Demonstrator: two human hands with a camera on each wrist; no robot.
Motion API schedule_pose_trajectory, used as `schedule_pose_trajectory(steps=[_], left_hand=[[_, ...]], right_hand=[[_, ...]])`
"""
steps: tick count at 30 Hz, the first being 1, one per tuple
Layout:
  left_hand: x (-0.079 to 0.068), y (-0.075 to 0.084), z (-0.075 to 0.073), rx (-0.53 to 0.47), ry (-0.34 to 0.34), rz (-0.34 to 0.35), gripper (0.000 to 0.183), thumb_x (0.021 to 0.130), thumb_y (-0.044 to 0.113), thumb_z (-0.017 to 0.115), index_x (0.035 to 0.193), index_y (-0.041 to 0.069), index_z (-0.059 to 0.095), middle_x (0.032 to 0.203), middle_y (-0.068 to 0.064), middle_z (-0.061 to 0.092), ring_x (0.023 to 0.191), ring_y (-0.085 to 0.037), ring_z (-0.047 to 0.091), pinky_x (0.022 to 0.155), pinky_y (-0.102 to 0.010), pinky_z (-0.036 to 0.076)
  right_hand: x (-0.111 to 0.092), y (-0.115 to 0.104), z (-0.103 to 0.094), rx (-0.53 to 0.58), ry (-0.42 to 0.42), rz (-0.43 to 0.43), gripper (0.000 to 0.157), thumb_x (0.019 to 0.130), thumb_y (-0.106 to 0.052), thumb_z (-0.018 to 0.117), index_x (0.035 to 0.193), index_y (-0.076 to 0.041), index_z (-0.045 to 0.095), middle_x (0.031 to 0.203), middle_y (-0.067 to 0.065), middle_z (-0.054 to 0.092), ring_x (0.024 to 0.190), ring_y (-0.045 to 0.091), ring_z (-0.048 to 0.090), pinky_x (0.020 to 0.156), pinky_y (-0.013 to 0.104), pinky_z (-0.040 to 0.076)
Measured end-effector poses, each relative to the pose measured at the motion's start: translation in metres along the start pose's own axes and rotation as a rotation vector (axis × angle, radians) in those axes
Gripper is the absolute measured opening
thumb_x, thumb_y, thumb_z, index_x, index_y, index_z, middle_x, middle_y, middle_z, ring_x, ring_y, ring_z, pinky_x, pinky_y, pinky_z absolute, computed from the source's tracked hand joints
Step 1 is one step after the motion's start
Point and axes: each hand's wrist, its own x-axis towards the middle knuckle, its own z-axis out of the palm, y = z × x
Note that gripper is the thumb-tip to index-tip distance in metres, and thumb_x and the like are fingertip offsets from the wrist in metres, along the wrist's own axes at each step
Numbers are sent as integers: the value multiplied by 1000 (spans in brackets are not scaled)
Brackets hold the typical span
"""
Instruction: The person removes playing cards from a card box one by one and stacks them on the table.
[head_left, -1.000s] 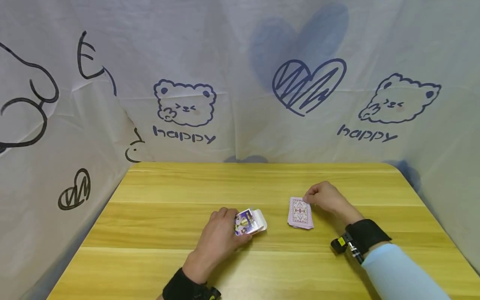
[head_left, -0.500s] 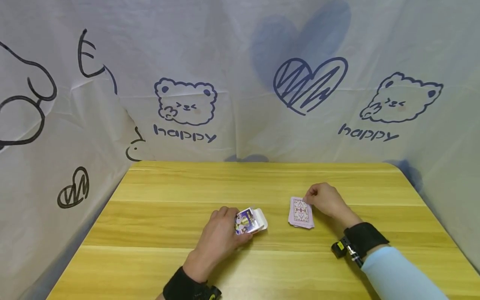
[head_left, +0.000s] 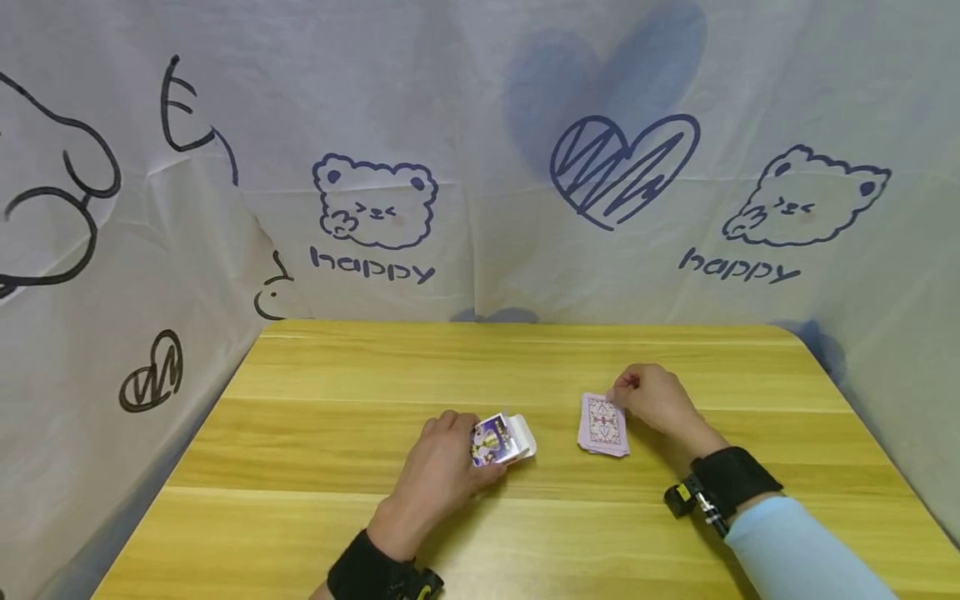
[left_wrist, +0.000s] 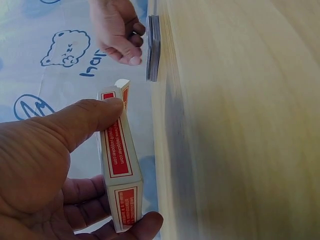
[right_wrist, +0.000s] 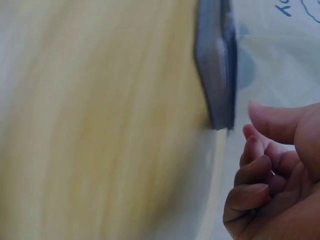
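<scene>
My left hand (head_left: 431, 479) grips a small card box (head_left: 491, 443) with a purple printed front. Its white end flap sticks out to the right. In the left wrist view the thumb presses a red-and-white side of the box (left_wrist: 119, 150), and fingers lie behind and under it. To its right, a deck of playing cards (head_left: 603, 423) lies on the table, patterned backs up. My right hand (head_left: 660, 402) is at the deck's far right corner. Its fingers are loosely curled and hold nothing; in the right wrist view the fingertips (right_wrist: 252, 147) are just off the deck (right_wrist: 217, 65).
The wood-grain table (head_left: 315, 433) reaches back to a white cloth backdrop (head_left: 480, 100) with drawn bears and hearts. More cloth hangs at both sides. A black wristband (head_left: 735, 481) with a small camera is on the right wrist, another on the left.
The hands, the card box and the deck stay practically in place. The whole head view has shifted slightly.
</scene>
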Motion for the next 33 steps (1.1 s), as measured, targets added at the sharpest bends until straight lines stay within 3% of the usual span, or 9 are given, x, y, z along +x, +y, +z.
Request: schedule_pose_trajectory(steps=[8,14,22,33], left_hand=[[0,2,0,-16,-16,-8,71,82,41,92,133,0,65,117,-13,67,96,-24,57,74,-34,50],[-1,4,1,-8,-22,-2,73,80,41,93,134,1,64,119,-13,67,100,-25,59,79,-36,52],[-1,4,1,-6,-18,42,71,82,39,92,133,0,64,120,-14,66,104,-28,59,83,-39,53],[-1,2,2,43,34,151,66,82,38,91,130,2,65,119,-13,66,106,-28,59,85,-39,53]], right_hand=[[-29,-33,7,174,90,-29,25,105,-24,64,102,0,73,84,12,68,63,20,48,59,31,37],[-53,-69,30,340,60,-45,21,103,-20,67,101,-2,77,83,14,71,60,16,51,55,28,40],[-70,-95,59,360,31,-88,10,97,-13,72,93,-7,80,85,2,75,71,13,56,64,26,45],[-75,-98,72,404,-66,-57,12,90,-15,77,82,-6,77,72,-2,66,63,12,52,54,23,39]])
